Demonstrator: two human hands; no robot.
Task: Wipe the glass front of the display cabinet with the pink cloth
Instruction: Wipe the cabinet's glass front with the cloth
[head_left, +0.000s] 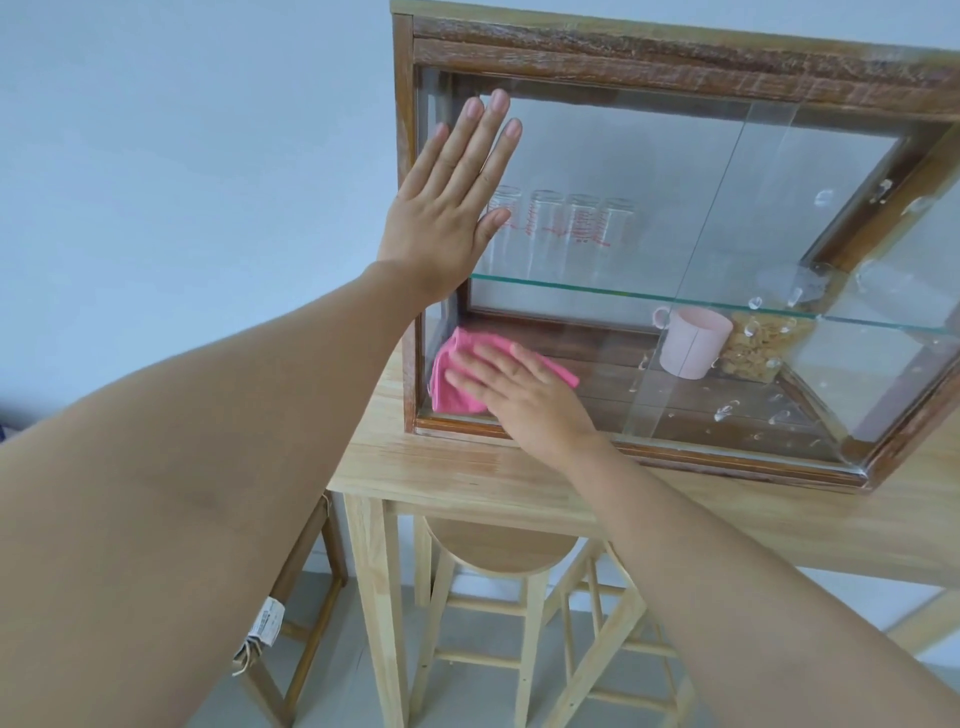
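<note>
The display cabinet (649, 57) has a dark wooden frame and a glass front (613, 156). It stands on a light wooden table. My left hand (447, 202) lies flat, fingers spread, against the upper left of the glass and the frame's left post. My right hand (524, 395) presses the pink cloth (452, 374) flat against the lower left corner of the glass. Water drops and smears dot the right half of the glass.
Inside the cabinet, several clear glasses (566, 228) stand on a glass shelf (727, 306); below it sit a pink mug (693, 340) and a jar of snacks (753, 353). A round wooden stool (498, 551) is tucked under the table (467, 478). A second stool frame (306, 587) stands at the left.
</note>
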